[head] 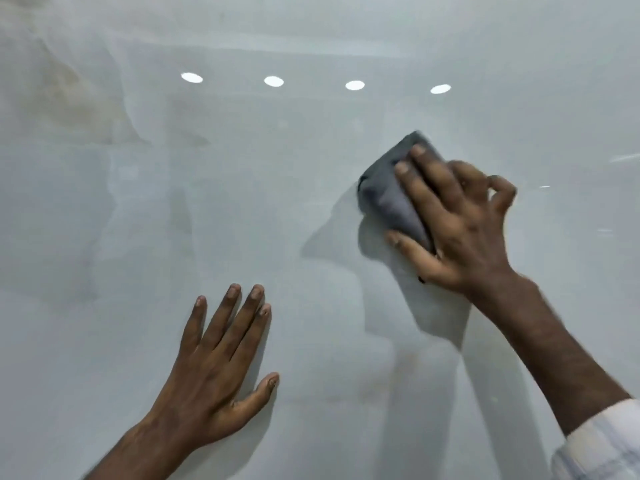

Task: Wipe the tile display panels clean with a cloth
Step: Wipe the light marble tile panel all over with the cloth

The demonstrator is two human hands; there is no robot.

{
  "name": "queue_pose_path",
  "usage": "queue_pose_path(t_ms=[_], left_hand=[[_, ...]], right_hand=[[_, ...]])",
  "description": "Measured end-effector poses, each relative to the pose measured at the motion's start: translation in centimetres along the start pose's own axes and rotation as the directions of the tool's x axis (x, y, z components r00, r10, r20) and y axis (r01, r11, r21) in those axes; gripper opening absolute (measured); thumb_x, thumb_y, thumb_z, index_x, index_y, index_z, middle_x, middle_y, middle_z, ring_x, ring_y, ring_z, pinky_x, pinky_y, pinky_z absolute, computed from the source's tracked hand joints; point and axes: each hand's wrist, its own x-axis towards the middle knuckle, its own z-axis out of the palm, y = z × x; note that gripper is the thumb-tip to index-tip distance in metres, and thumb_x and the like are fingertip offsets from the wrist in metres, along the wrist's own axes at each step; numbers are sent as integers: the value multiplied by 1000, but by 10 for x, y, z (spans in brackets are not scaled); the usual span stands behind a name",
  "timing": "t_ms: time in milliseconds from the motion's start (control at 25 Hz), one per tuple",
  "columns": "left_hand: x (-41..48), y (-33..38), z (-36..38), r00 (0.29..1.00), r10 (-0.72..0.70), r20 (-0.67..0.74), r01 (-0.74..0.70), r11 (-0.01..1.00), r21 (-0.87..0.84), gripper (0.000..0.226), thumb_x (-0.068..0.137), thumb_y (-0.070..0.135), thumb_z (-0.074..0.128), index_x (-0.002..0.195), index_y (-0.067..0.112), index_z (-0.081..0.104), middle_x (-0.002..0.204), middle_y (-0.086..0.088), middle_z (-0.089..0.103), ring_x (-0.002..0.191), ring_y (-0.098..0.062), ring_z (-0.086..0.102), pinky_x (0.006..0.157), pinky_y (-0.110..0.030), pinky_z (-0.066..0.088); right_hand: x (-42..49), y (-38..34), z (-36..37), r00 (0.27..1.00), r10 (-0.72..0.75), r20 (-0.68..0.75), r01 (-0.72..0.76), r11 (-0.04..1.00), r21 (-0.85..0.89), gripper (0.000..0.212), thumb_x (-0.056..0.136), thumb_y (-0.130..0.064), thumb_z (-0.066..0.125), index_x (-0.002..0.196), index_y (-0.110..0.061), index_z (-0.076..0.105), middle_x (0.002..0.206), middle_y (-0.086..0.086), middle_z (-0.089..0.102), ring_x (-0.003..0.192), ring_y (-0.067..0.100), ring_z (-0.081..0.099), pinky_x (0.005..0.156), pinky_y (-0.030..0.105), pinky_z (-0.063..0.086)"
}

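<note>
A glossy pale grey tile panel (pixel 145 216) fills the whole view. My right hand (pixel 460 233) holds a folded grey cloth (pixel 389 197) against the panel at the right of centre. Two fingers lie along the top of the cloth, the thumb hooks its lower end, and the other fingers are curled. The hand and cloth are slightly blurred. My left hand (pixel 214 368) rests flat on the panel lower down, left of the cloth, with its fingers straight and spread, holding nothing.
Ceiling lights (pixel 273 81) reflect in a row across the upper panel. Faint brownish veining (pixel 69 91) marks the upper left. A dull smudge (pixel 367 393) shows low on the panel between my arms. A white sleeve (pixel 602 441) covers my right forearm.
</note>
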Motion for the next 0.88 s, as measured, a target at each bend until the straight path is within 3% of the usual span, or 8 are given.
queue_pose_path(t_ms=[80,160,280,360,480,640,800,880], left_hand=[[-5,6,0,999,-31,26,30,1000,2,88,95,51,51,163,4,23,173,-17,17,160,-38,12,127,-63,9],[-12,9,-2,998,-39,54,39,999,1,87,95,51,52,162,2,25,172,-19,18,160,-40,12,126,-64,10],[-19,8,-3,998,-15,67,15,1000,4,86,96,52,53,161,2,28,172,-20,18,159,-42,14,126,-65,12],[-21,7,-2,998,-4,58,5,1000,-3,85,97,52,52,162,3,27,172,-20,18,159,-41,13,126,-65,12],[-28,5,4,1000,-7,30,7,1000,-8,83,98,51,51,162,4,27,171,-20,21,159,-41,13,126,-65,10],[-33,9,16,999,-9,-38,9,1000,0,81,98,51,53,160,4,31,169,-21,27,158,-41,18,125,-66,11],[-36,7,22,996,3,-91,-3,1000,-7,80,97,50,54,160,5,34,167,-21,31,157,-41,22,124,-66,14],[-36,8,23,994,7,-109,-9,1000,-16,80,97,49,56,160,5,35,167,-21,32,157,-41,23,125,-65,14]], right_hand=[[-15,-24,3,996,90,-4,-90,996,-2,76,99,-62,43,162,-21,33,170,5,27,133,42,46,96,50,28],[-54,-67,3,993,-108,54,105,993,58,74,99,-60,44,162,-20,35,170,7,28,136,43,46,98,49,27],[-87,-72,-4,901,-419,114,407,907,112,69,101,-59,45,161,-28,37,169,1,31,143,35,46,105,52,22],[-71,-40,-5,945,-309,109,303,950,70,71,101,-63,44,162,-30,33,170,-1,28,144,31,43,105,51,20],[-52,-14,-6,996,44,74,-44,999,1,76,99,-66,46,163,-27,30,171,1,25,140,35,40,101,53,22],[-51,-28,-10,987,98,128,-100,995,10,76,95,-58,52,160,-23,33,172,3,22,139,35,35,99,48,20],[-37,-52,-16,936,293,196,-320,939,123,83,79,-51,60,155,-25,39,173,1,16,141,34,33,98,41,19],[-37,-65,-13,926,339,165,-355,932,77,87,79,-51,59,159,-26,37,173,3,18,143,35,34,101,45,22]])
